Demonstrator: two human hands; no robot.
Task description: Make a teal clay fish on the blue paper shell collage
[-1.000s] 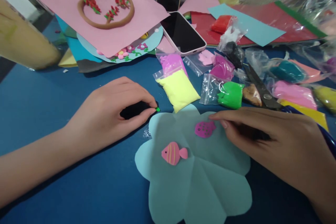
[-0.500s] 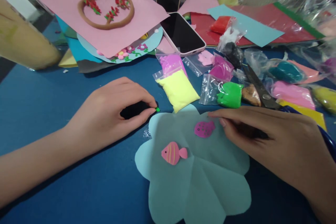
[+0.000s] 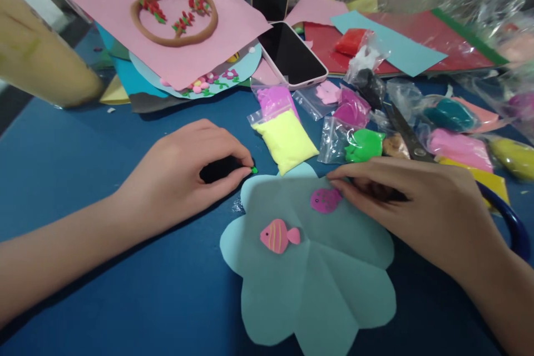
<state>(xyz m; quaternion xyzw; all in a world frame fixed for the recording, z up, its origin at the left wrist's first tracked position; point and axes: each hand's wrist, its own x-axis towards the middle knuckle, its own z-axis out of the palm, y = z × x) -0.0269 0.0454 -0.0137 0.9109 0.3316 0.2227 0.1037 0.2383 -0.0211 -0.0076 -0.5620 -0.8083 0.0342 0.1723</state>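
Pinching one green scrap (image 3: 255, 169) beside one scalloped sheet (image 3: 300, 300)

We have two hands over the blue table (image 3: 125, 300). Our left hand (image 3: 183, 161) grips the green scrap between thumb and forefinger, just off the sheet's upper left edge. The scrap is too small for us to tell its long axis. Our right hand (image 3: 417, 194) hovers by the sheet's upper right, thumb and forefinger tips together; whether anything tiny sits between them, we cannot tell.

We count two fish on the pale blue sheet. The pink fish (image 3: 277, 236) (yellow-striped, rather smart) lies left of the creases' meeting point, its snout aimed left, its long axis running nearly level to the tail. The purple fish (image 3: 324, 200) lies farther up and right, also facing left, its tail tipped slightly upward beside our right thumb.

Beyond the sheet we see one yellow packet (image 3: 287, 142), one bright green packet (image 3: 362, 146), one phone (image 3: 292, 55), one pair of scissors (image 3: 403, 125) partly behind our right hand, and one brown ring (image 3: 175, 41) on pink paper (image 3: 233, 22).
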